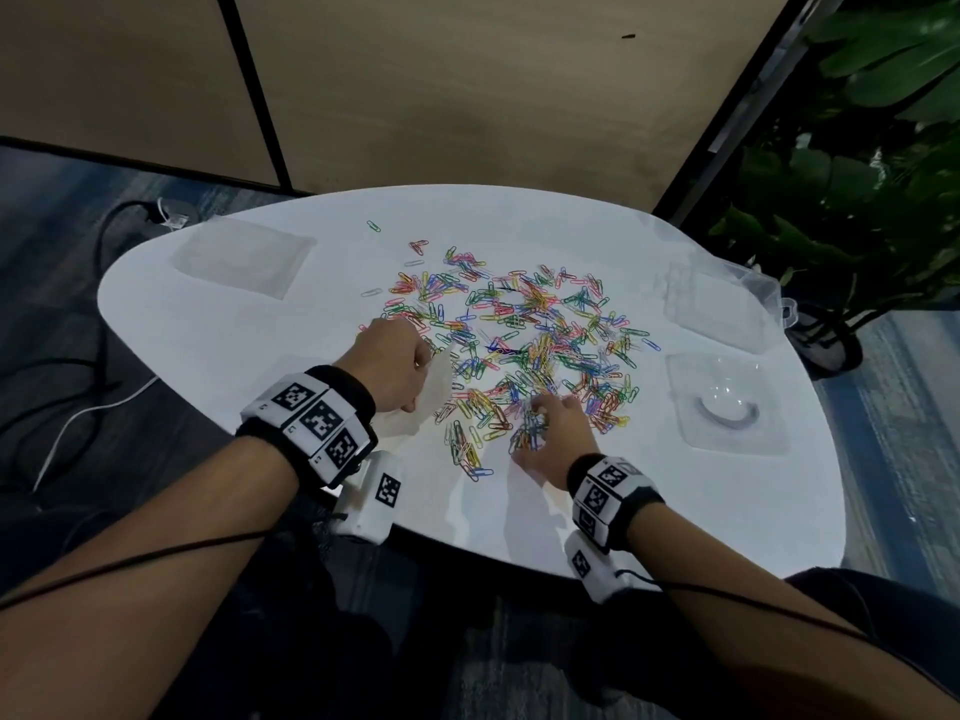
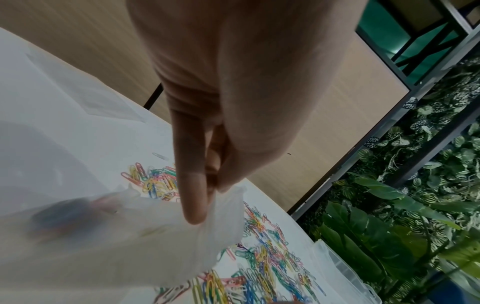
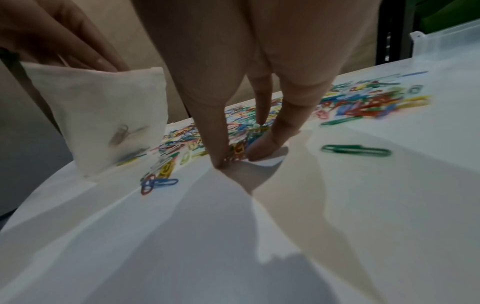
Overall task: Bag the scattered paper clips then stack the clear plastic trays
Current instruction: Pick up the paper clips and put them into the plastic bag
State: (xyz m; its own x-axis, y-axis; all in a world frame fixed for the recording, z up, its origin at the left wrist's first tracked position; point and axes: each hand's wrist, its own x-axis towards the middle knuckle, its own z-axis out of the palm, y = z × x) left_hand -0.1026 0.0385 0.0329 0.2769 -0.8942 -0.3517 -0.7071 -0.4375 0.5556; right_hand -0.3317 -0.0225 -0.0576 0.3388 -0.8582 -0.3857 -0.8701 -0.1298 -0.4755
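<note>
Many coloured paper clips [image 1: 524,330] lie scattered over the middle of the white table [image 1: 519,511]. My left hand [image 1: 415,366] pinches the rim of a translucent white bag [image 1: 434,392] and holds it upright at the pile's left edge. In the left wrist view, my left hand [image 2: 211,193] has thumb and finger on the bag [image 2: 130,230], which has a few clips inside. My right hand [image 1: 535,413] is down at the pile's near edge. The right wrist view shows my right hand [image 3: 236,156] pinching a small clump of paper clips [image 3: 237,149] on the table, with the bag [image 3: 103,115] to its left.
Three clear plastic trays lie apart: one at the back left [image 1: 244,257], one at the back right [image 1: 717,304], and one with a round dome at the right [image 1: 727,402]. A clear box [image 3: 441,41] sits at the far right edge. A lone green clip [image 3: 355,150] lies near my right hand.
</note>
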